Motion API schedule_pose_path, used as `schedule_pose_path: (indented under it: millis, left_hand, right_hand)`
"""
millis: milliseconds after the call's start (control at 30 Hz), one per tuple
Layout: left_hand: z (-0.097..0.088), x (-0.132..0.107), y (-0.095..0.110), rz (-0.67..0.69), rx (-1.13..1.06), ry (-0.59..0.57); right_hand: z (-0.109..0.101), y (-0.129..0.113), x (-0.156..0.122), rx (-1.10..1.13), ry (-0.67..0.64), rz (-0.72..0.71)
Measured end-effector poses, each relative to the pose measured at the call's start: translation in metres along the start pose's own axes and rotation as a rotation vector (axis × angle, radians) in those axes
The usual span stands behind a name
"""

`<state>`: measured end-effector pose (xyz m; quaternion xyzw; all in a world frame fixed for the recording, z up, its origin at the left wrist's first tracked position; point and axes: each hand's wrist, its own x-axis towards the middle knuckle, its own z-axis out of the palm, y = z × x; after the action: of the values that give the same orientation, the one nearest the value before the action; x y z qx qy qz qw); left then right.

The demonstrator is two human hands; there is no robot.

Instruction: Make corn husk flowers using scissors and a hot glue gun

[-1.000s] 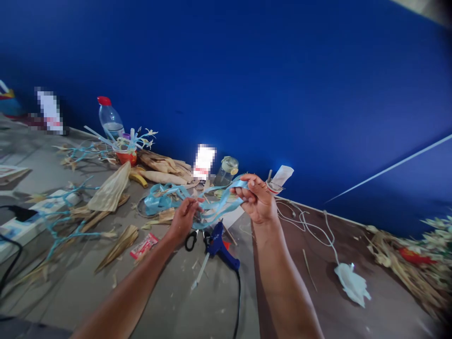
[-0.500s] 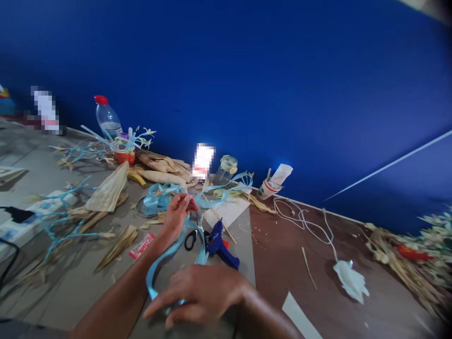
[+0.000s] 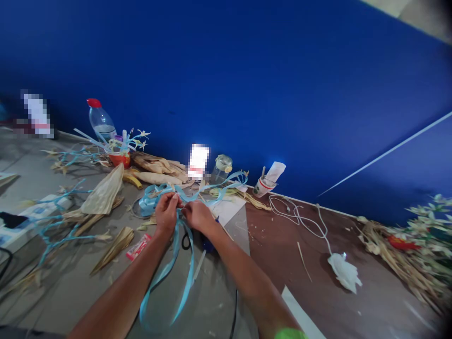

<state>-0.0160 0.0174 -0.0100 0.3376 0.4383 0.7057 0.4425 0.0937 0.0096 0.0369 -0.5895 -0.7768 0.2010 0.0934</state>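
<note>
My left hand and my right hand meet over the table, both pinched on a light blue ribbon. A long loop of that ribbon hangs down from them toward me. More ribbon lies in a tangle just beyond my fingers. Under my right wrist lie black scissors and a blue glue gun, both partly hidden.
Dried corn husks, blue-painted twigs and a red packet litter the left side. A water bottle, red cup, jar and paper cup stand by the blue wall. White cord and straw flowers lie right.
My right hand drew ribbon down toward me, then went back up beside my left hand. A long loop now hangs between them. The view shifted slightly right.
</note>
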Motion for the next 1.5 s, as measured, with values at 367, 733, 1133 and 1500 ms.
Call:
schedule_pose_path:
  millis: [367,733,1133,1500]
  left_hand:
    - [-0.003,0.004,-0.003,0.159,0.092,0.083]
    - [0.003,-0.012,-0.007,0.013,0.175,-0.122]
    - [0.008,-0.024,-0.002,-0.002,0.142,-0.288]
    - [0.014,-0.03,0.007,-0.066,0.094,-0.324]
  right_hand:
    - [0.017,0.002,0.031,0.275,0.041,-0.01]
    - [-0.007,0.035,-0.004,1.332,0.134,0.19]
    - [-0.026,0.035,-0.027,1.343,0.27,0.093]
    - [-0.023,0.04,-0.028,0.793,0.547,-0.035]
